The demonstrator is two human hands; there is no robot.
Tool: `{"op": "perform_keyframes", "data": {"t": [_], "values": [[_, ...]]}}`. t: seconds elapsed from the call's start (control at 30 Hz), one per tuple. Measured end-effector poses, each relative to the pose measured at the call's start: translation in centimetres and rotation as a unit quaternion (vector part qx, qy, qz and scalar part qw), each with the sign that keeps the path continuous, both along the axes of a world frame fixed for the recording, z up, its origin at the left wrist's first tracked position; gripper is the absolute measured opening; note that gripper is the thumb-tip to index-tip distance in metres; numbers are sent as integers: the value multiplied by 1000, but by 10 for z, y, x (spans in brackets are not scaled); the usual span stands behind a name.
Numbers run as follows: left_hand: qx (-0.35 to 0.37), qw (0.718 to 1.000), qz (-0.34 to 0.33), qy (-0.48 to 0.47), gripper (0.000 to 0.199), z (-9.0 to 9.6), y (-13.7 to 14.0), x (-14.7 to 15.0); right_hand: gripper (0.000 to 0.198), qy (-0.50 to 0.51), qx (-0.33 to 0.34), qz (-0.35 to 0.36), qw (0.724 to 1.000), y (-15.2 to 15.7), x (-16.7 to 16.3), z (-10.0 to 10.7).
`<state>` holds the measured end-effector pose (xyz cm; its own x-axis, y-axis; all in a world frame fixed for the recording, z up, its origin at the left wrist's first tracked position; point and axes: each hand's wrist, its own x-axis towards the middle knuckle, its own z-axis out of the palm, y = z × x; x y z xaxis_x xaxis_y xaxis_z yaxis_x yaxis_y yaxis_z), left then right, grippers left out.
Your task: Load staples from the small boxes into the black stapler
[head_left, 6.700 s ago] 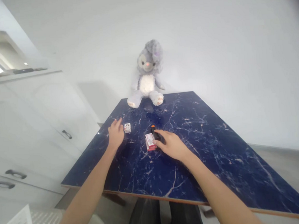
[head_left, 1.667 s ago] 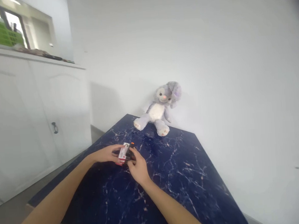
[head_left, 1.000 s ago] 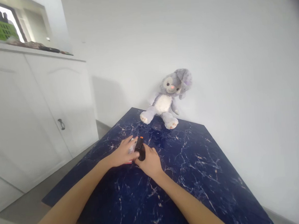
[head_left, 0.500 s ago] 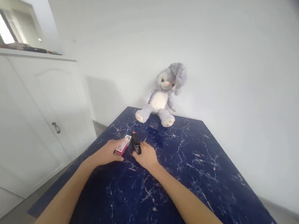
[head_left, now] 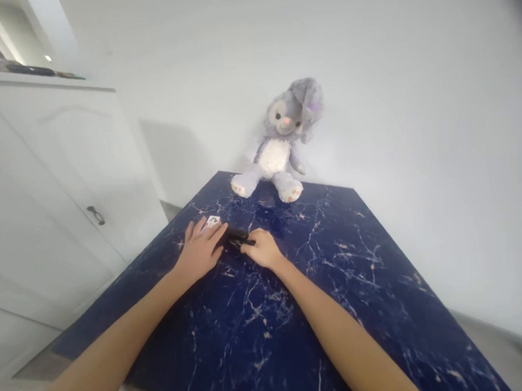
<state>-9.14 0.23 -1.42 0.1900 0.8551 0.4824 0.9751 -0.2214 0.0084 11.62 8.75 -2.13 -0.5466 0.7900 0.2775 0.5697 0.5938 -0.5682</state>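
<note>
A black stapler (head_left: 237,233) lies slanted between my two hands on the table. My right hand (head_left: 265,249) is closed around its right end. My left hand (head_left: 199,251) is open with its fingers spread, and its fingertips reach the stapler's left end. Behind those fingers a small red-and-white box (head_left: 213,221) lies on the table; only its white printed end shows, the rest being hidden by my hand.
The blue marble-patterned table (head_left: 271,338) has its far edge against a white wall. A grey plush rabbit (head_left: 276,153) sits at that edge, leaning on the wall. White cabinets (head_left: 55,192) stand to the left.
My left hand has let go of the box and spread its fingers over to the stapler. The stapler has turned from pointing away to lying more sideways. The view has shifted slightly.
</note>
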Motion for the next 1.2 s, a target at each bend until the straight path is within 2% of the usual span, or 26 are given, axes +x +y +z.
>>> {"op": "perform_keyframes", "data": {"t": [0.13,0.23,0.33,0.4,0.53,0.6,0.7,0.77,0.93,1.2], "values": [[12,1000,22,-11,48,7,-1,-1,11,22,14,14,1000,0,4,0],[-2,999,35,-17,43,10,1,-4,18,34,21,12,999,-4,5,1],[-8,998,60,-19,41,10,3,-2,22,31,14,9,999,-3,8,4],[-5,997,68,-18,40,9,5,0,18,25,10,29,999,-1,15,5],[-2,998,63,-21,38,8,6,2,17,50,21,77,996,2,30,1],[-3,998,56,-14,36,11,9,3,21,55,40,68,995,2,33,-3],[-8,999,39,10,31,18,17,3,14,50,63,49,996,2,32,-7],[-12,999,26,24,28,21,22,3,16,38,68,46,996,1,28,-9],[-18,1000,15,13,32,17,23,-1,15,-18,92,36,995,-4,24,-8],[-22,1000,5,-8,31,14,25,-6,14,-22,79,39,996,-8,28,-6]]}}
